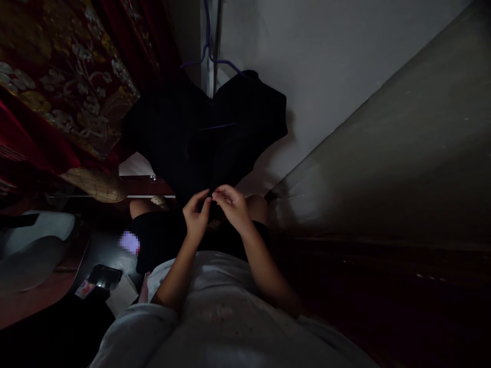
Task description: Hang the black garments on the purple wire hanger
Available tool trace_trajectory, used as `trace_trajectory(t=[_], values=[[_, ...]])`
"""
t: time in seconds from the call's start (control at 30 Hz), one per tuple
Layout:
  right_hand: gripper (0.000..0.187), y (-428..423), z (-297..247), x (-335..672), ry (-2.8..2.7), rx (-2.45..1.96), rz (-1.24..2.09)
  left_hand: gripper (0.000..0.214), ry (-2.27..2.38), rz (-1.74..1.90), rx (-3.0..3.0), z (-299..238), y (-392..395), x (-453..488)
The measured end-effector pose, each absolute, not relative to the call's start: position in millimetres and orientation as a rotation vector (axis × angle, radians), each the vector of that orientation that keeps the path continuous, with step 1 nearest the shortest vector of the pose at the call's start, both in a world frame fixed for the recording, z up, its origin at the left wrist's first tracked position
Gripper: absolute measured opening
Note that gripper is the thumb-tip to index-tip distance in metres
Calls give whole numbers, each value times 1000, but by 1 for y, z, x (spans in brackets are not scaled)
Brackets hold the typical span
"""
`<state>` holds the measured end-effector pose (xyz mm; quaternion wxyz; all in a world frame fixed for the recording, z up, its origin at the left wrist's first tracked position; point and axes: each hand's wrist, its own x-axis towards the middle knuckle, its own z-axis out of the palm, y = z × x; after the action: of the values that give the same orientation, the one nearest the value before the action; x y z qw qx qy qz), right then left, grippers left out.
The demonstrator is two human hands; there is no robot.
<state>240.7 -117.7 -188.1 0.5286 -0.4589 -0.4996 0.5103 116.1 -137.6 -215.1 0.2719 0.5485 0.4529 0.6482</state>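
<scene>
**Both hands meet at the lower edge of a hanging black garment**

The black garment [203,133] hangs on a purple hanger [209,53] against the pale wall [326,61], filling the middle of the view. Its lower edge comes down to the person's fingertips.

The left hand [196,217] is raised, with the garment straight above it at 12 o'clock. Its fingers [202,195] curl narrowly, and forefinger and thumb sit close together right at the dark hem. The right hand [233,208] lies just beside it at 3 o'clock, with its bent fingertips drawn together and pointing toward 9 o'clock. There they nearly touch the left hand's tips. The hem sits at about 11 o'clock from the right palm. Both hands are nearly closed, but the picture is too dark to tell whether either one clamps the cloth or something small between its tips.

A red embroidered cloth [65,76] hangs at 10 o'clock from the hands. At 8 o'clock, well apart from them, a phone [104,276] lies on a dark surface. A small card [85,289] sits just beside it, and a white sheet [123,297] lies near it. A grey slanted panel [402,153] fills the 3 o'clock side.
</scene>
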Motion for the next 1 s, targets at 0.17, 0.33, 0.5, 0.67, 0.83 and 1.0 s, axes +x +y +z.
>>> trace_trajectory(t=[0.17, 0.33, 0.5, 0.67, 0.83, 1.0], values=[[33, -122, -188, 239, -1222, -1090, 1267, 11, 1267, 1846, 1510, -210, -138, 111], [28, -127, -181, 234, -1321, -1158, 1133, 12, 1366, 1893, 1568, -210, -141, 109], [23, -128, -181, 237, -1421, -1175, 1025, 18, 1388, 1836, 1560, -212, -144, 112], [18, -123, -181, 243, -1375, -1167, 1111, 14, 1322, 1773, 1489, -215, -145, 115], [23, -124, -179, 241, -1011, -1098, 1614, 21, 1282, 1755, 1420, -217, -144, 120], [26, -108, -164, 239, -825, -998, 1750, 17, 1236, 1747, 1416, -221, -140, 121]])
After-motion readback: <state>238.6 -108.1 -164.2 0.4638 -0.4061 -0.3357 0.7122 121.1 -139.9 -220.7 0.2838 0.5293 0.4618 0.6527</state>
